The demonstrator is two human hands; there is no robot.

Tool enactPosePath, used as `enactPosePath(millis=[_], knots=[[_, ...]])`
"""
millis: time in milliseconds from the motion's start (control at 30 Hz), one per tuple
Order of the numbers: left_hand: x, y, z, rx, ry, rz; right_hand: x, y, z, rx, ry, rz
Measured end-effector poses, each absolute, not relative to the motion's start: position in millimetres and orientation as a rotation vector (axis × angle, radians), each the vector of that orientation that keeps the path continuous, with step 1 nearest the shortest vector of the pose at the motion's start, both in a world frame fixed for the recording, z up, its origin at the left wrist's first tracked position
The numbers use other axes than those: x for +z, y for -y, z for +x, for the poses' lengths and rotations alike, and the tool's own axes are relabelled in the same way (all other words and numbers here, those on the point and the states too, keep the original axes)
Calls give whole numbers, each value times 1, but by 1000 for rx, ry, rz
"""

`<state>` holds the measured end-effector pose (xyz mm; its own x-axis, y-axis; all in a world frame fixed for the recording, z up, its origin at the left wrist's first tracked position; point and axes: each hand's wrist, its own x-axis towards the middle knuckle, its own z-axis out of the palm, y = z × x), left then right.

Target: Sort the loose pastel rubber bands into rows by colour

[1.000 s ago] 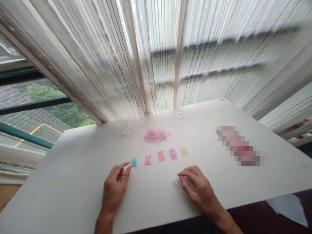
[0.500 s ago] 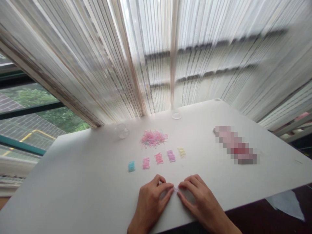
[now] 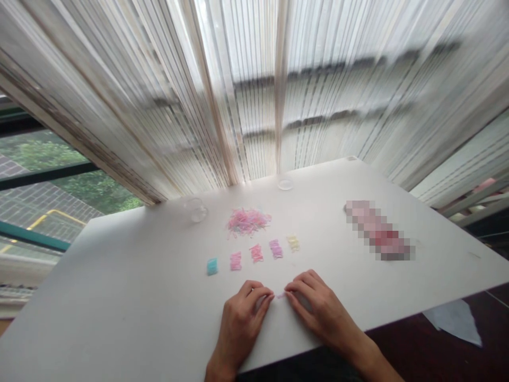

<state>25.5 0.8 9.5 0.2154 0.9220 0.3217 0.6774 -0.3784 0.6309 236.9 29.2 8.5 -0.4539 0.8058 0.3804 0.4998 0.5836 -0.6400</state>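
Just in front of me a short, thin lilac band (image 3: 280,295), which looks like a small rubber band, spans the gap between my hands. My left hand (image 3: 243,318) is closed in a pinch of thumb and forefinger at its left end. The right end sits in the pinched fingertips of my right hand (image 3: 320,307). Beyond my hands is a row of small sorted bundles: blue (image 3: 212,266), pink (image 3: 236,261), coral (image 3: 256,253), purple (image 3: 275,249) and yellow (image 3: 293,243). Behind them lies a loose heap of mixed coloured bands (image 3: 247,221).
A clear round container (image 3: 198,212) stands at the back left of the white table (image 3: 139,286), and a clear lid (image 3: 285,184) lies near its back edge. To the right is a pixelated pinkish object (image 3: 377,231). Striped curtains (image 3: 254,106) hang behind the table.
My fingertips have moved slightly apart, so more of the lilac band shows between them. The whole view has shifted a little.
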Motion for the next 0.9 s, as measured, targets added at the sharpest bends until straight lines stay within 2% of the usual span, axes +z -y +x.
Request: enactPosePath(millis=[900], knots=[[6, -2, 26, 1052, -1439, 2112, 4, -35, 230, 639, 2023, -898]])
